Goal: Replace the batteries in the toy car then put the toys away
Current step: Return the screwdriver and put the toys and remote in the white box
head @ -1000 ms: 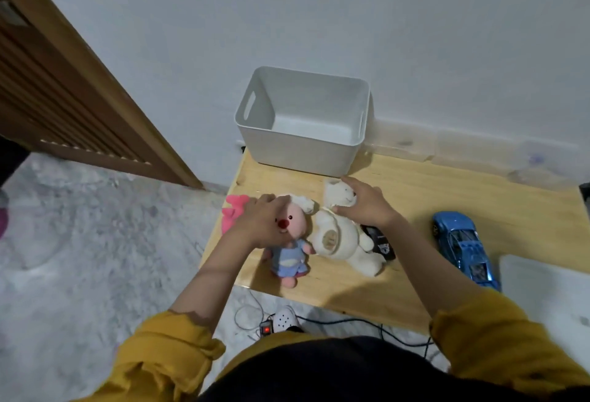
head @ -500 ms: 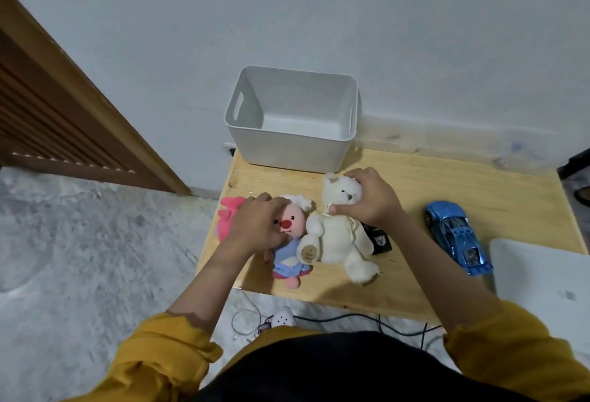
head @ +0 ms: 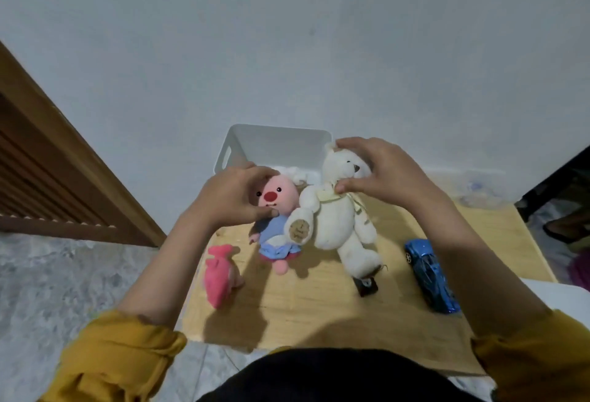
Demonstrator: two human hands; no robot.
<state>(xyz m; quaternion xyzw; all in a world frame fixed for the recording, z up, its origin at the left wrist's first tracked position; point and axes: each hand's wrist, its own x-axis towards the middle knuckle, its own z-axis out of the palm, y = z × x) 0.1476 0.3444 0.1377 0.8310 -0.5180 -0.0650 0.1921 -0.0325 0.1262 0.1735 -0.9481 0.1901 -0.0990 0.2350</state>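
Observation:
My left hand (head: 233, 199) grips the head of a pink-faced plush doll in a blue outfit (head: 276, 232) and holds it in the air. My right hand (head: 380, 175) grips the head of a white teddy bear (head: 335, 216), which also hangs above the table. Both toys hang just in front of the white storage bin (head: 274, 143) at the back of the wooden table (head: 319, 306). A blue toy car (head: 429, 274) lies on the table at the right. A small black toy car (head: 367, 285) shows below the bear's foot.
A pink plush toy (head: 220, 274) lies at the table's left edge. A wooden slatted door (head: 48, 162) stands at the left, with grey floor (head: 64, 290) below it. A white surface (head: 555, 299) adjoins the table at the right.
Both hands have lifted the doll and the bear off the table and moved them toward the bin. The camera has tilted, so the table sits lower in view.

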